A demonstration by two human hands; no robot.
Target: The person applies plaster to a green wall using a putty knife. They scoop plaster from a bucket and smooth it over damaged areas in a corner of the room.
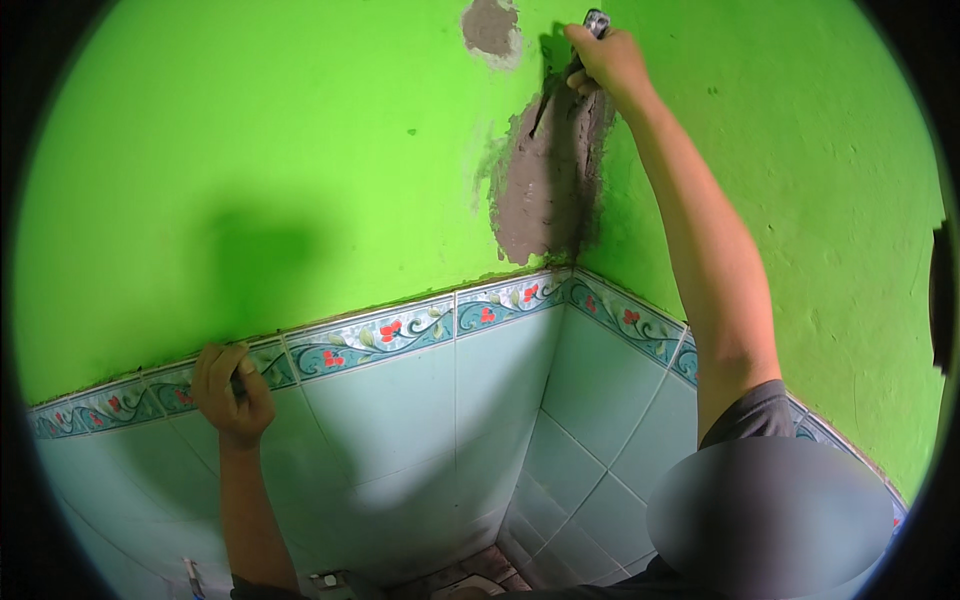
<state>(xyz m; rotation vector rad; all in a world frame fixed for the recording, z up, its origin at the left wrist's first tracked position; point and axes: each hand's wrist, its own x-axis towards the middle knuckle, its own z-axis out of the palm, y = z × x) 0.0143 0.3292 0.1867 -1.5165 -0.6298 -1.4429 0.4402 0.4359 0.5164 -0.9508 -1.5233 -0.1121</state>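
Note:
High up near the wall corner, my right hand (610, 65) is closed round a scraper-like hand tool (597, 22) with a shiny metal end. Its thin dark blade slants down to the left, over a large grey-brown plaster patch (545, 205) beside the corner. Whether the blade touches the plaster, I cannot tell. My left hand (235, 392) is at the lower left, its fingers curled by the top edge of the patterned border tiles (375, 335). Something dark shows between these fingers, too hidden to name.
A smaller grey patch (490, 28) marks the bright green wall (300, 130) higher up. Pale green tiles (400, 400) cover both walls below the floral border. Low in the corner the brownish floor (490, 568) shows. A dark object (941, 300) stands at the right rim.

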